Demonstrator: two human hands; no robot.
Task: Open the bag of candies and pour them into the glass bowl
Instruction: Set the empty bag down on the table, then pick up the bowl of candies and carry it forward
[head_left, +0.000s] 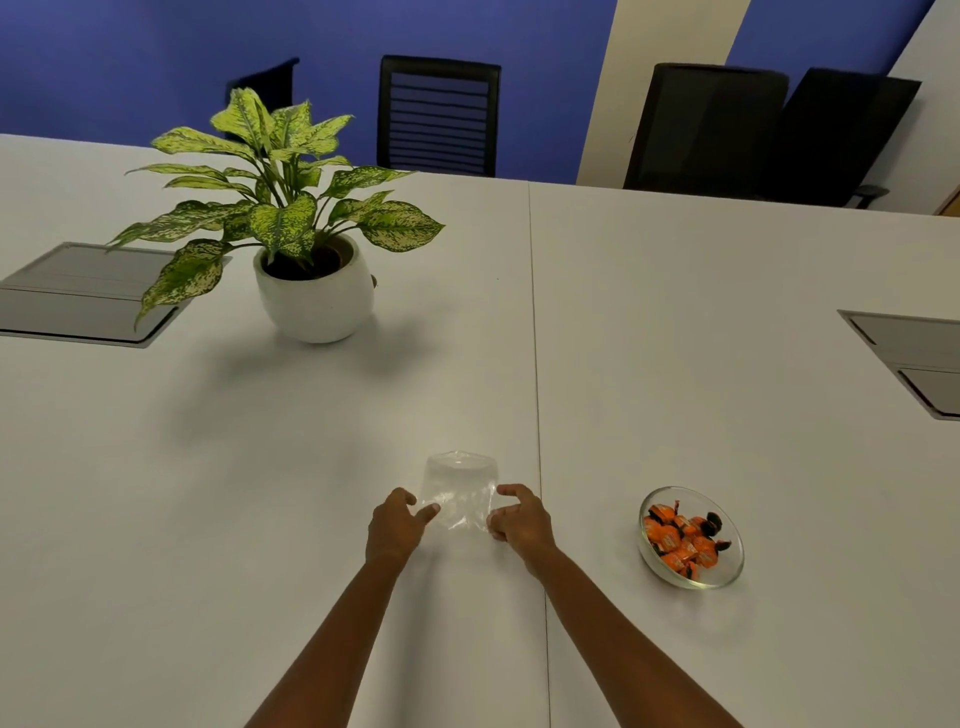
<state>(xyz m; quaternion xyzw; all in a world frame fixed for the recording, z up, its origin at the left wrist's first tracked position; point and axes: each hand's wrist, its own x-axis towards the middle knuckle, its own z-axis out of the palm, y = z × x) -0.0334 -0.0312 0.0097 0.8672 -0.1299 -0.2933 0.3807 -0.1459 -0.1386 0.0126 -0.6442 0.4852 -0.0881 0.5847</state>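
Note:
A clear plastic bag (460, 486) lies flat on the white table (260, 467), and I see no candies inside it. My left hand (397, 522) touches its near left corner with thumb and fingers pinched at the edge. At the near right corner my right hand (519, 519) does the same. A glass bowl (724, 574) stands to the right, tilted in view, with several orange-wrapped candies (683, 540) in it.
A potted plant (311, 291) in a white pot stands at the back left. Grey cable hatches are set into the table at far left (83, 296) and far right (914, 364). Black chairs (439, 114) line the far edge.

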